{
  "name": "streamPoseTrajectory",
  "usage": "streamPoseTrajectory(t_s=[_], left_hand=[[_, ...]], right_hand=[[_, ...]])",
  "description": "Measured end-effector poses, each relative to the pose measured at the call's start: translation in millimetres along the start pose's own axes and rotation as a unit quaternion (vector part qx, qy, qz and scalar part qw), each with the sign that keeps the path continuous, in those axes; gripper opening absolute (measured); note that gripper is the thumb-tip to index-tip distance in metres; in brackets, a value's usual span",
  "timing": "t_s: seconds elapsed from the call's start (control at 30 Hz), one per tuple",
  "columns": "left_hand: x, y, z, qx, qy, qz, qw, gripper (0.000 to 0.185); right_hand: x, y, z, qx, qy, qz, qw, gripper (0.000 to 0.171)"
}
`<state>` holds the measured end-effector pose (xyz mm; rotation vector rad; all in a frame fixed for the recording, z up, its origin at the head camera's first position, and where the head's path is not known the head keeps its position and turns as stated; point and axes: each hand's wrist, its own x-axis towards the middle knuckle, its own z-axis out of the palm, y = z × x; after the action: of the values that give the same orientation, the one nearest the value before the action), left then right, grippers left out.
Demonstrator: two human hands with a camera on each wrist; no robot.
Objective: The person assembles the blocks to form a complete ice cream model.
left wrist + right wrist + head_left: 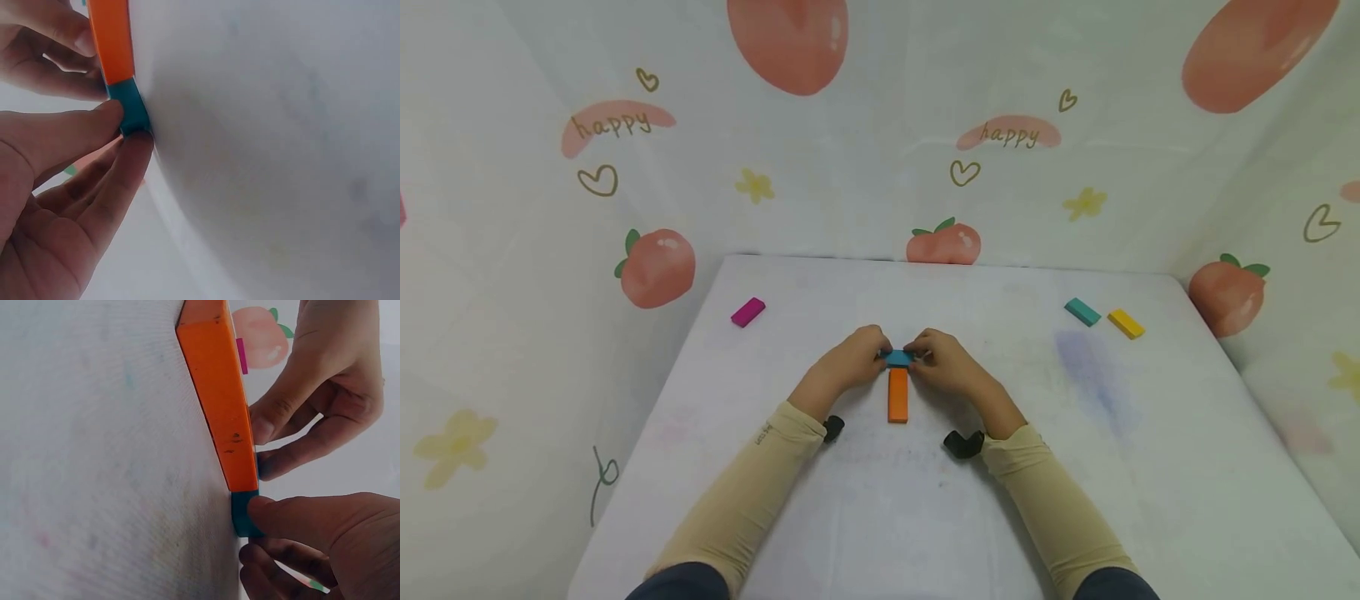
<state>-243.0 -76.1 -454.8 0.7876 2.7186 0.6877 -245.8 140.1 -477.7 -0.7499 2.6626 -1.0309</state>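
Both hands meet at a blue block (898, 358) that lies crosswise at the far end of an orange block (898, 396). My left hand (853, 358) pinches the blue block's left end between thumb and fingertips. At its right end, my right hand (947, 362) grips it the same way. In the left wrist view the teal-looking blue block (131, 109) meets the orange block (112, 44) end-on. The right wrist view shows the orange block (219, 394) lying flat on the table, the blue one (242, 512) against its far end, its middle partly hidden.
A magenta block (748, 312) lies at the table's back left. At the back right are a teal block (1082, 312) and a yellow block (1126, 323), close together. A patterned cloth (850, 167) hangs behind the white table (887, 517).
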Motion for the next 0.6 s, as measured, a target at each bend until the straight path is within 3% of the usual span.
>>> streamPoseTrajectory(t_s=[0.6], left_hand=[[-6.1,5.1,2.3,-0.015,0.008,-0.001,0.9999,0.023]], right_hand=[[-4.5,-1.4,0.5,-0.002,-0.007,0.020,1.000,0.030]])
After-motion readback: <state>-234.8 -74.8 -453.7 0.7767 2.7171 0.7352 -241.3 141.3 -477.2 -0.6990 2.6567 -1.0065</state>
